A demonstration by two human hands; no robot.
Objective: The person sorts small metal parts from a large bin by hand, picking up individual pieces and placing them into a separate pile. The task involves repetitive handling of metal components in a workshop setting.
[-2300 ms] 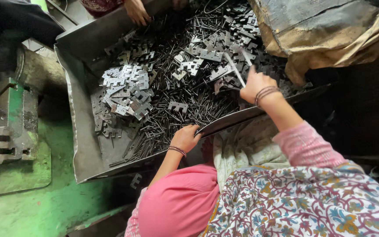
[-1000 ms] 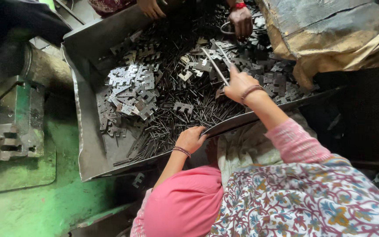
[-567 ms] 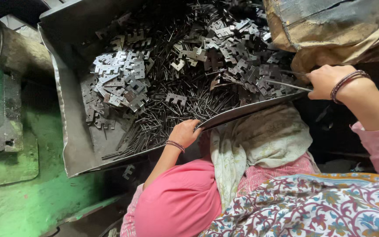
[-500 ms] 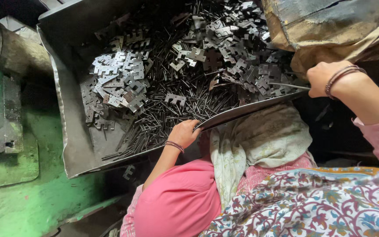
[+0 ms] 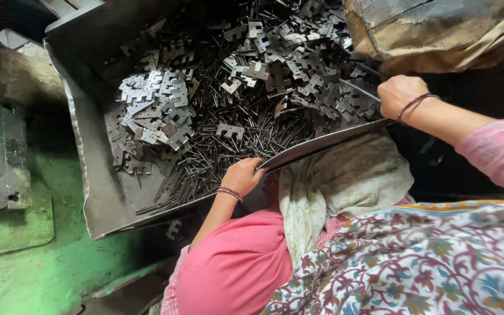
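1. My left hand [image 5: 243, 175] grips the near rim of the sheet-metal tray [image 5: 97, 198], fingers curled over the edge.
2. My right hand [image 5: 401, 96] is closed in a fist at the tray's right end, holding a thin metal rod [image 5: 361, 90] that points into the tray.
3. Inside the tray: a heap of notched stamped metal plates [image 5: 158, 111] toward the left wall, thin dark pins [image 5: 217, 157] spread below them.
4. A pale cloth [image 5: 345, 175] lies on my lap just beneath the rim.
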